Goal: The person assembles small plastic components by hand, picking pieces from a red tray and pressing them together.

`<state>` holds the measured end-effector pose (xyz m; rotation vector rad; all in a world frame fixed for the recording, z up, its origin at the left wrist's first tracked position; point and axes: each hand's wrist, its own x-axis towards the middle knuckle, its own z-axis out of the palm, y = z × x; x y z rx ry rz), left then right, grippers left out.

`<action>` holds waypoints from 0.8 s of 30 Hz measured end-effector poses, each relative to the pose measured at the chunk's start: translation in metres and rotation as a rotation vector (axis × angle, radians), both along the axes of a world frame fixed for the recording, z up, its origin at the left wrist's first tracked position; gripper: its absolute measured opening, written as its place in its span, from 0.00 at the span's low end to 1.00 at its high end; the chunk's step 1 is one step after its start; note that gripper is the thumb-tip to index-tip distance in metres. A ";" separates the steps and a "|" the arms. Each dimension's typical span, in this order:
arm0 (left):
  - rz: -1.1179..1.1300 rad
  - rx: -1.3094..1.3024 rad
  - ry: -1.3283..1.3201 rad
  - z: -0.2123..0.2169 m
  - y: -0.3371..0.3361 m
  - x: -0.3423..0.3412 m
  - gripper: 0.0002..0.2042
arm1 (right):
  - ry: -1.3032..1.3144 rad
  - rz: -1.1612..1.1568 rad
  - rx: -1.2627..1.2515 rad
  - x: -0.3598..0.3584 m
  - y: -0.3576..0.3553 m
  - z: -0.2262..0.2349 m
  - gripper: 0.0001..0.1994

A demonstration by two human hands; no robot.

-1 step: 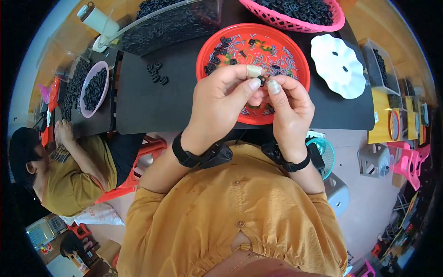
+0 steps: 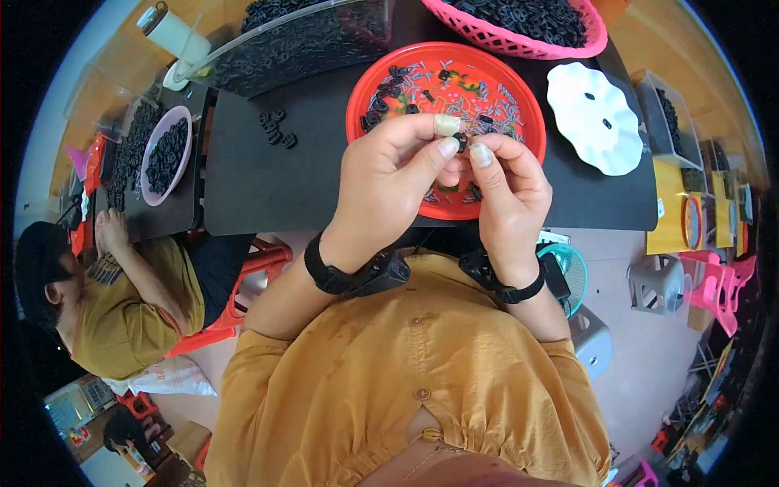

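My left hand (image 2: 388,174) and my right hand (image 2: 511,180) meet above a round red tray (image 2: 355,122). Between the fingertips of both is a small black plastic part (image 2: 462,141); its far side is hidden by my fingers. Pale tape wraps my left index finger, and my right thumb also has a pale covering. Small metal pins or screws (image 2: 503,105) lie scattered in the tray, with black parts (image 2: 380,104) heaped along its left side. To the left on the table sits a little group of black parts (image 2: 277,130).
A clear bin (image 2: 304,53) of black parts stands at the back left, a pink basket (image 2: 596,40) at the back right. A white wavy plate (image 2: 604,138) holds two small black pieces. At left, a co-worker (image 2: 138,300) sits by a pale pink bowl (image 2: 188,146).
Both hands stay almost still over the tray, pinching the same small black part. The whole view has shifted very slightly.
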<state>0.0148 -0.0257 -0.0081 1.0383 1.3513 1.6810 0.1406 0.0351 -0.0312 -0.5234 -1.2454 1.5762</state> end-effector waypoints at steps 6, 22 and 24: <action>0.059 0.046 -0.028 0.000 -0.002 0.003 0.09 | 0.004 -0.003 0.009 -0.005 -0.002 -0.002 0.07; 0.240 0.242 0.240 -0.011 0.005 0.011 0.06 | 0.014 -0.040 0.007 -0.010 -0.005 -0.007 0.07; 0.273 0.276 0.277 -0.013 0.006 0.011 0.06 | 0.041 -0.059 -0.012 -0.016 -0.006 -0.006 0.06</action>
